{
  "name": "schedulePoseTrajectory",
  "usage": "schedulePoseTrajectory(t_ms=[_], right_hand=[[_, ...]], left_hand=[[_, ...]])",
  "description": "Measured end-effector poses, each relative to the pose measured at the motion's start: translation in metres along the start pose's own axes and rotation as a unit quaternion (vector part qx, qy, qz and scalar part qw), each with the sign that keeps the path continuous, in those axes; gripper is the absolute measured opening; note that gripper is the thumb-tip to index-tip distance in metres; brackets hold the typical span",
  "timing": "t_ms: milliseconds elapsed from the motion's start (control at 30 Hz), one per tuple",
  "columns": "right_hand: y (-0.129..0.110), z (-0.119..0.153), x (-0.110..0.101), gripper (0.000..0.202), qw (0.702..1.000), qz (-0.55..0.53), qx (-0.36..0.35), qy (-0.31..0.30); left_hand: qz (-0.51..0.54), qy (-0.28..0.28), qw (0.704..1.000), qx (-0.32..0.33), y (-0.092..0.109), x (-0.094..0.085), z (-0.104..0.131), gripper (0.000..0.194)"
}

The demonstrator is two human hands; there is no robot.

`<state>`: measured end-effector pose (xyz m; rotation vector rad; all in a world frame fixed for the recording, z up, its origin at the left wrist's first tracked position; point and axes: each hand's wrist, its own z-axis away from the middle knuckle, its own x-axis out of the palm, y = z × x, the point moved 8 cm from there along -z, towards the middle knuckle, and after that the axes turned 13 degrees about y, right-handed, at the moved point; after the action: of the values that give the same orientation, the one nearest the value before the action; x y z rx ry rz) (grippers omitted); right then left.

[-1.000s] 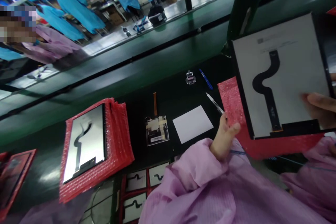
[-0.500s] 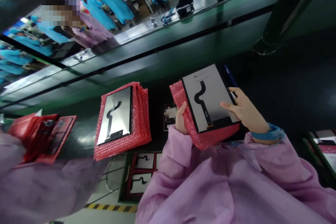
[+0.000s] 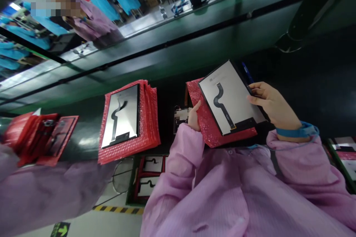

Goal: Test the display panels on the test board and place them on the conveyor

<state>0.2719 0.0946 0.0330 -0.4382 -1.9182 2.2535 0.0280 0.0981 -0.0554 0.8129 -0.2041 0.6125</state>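
Note:
A display panel (image 3: 236,96) with a grey back and a curved black flex cable is tilted over a red bubble-wrap bag (image 3: 214,133). My right hand (image 3: 274,105) pinches the panel's right edge between thumb and fingers. At the left edge of the bag, my left hand (image 3: 195,116) grips it, its thumb on top and the other fingers mostly hidden. Just left of that hand a small device with exposed circuitry (image 3: 181,116) lies on the dark bench. Further left, another panel (image 3: 122,114) rests on a stack of red bubble-wrap bags (image 3: 148,118).
Red-wrapped parts (image 3: 59,137) lie at the far left beside a person's pink sleeve (image 3: 55,189). Below the bench edge is a tray (image 3: 133,181) of panels, with another tray (image 3: 340,166) at right. A dark post (image 3: 303,18) stands behind; a blue pen (image 3: 247,72) lies beyond the panel.
The panel in my right hand has shifted right and turned relative to the red bag, showing more of the bag on the left. My right hand has moved right with it.

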Motion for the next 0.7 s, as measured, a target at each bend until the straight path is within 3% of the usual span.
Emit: schedulePoseTrajectory(t_ms=[233,400,533,600,700], right_hand=[[0.027,0.004,0.004,0.034,0.994,-0.066,0.091,0.018],[0.056,0.007,0.022,0.041,0.994,-0.064,0.093,-0.011],[0.073,0.006,0.023,0.049,0.996,-0.050,0.070,0.021],[0.075,0.005,0.022,0.049,0.998,-0.034,0.044,0.038],[0.077,0.002,0.022,0.047,0.999,0.007,0.002,0.053]], left_hand=[[-0.038,-0.021,0.997,-0.069,-0.011,0.003,-0.009,0.050],[-0.024,-0.027,0.999,0.000,0.000,0.011,-0.005,0.051],[-0.038,-0.011,0.999,-0.010,-0.003,0.012,-0.002,0.041],[-0.046,0.012,0.998,0.033,-0.001,0.008,-0.001,0.037],[-0.096,0.048,0.970,0.217,0.014,-0.002,0.012,0.045]])
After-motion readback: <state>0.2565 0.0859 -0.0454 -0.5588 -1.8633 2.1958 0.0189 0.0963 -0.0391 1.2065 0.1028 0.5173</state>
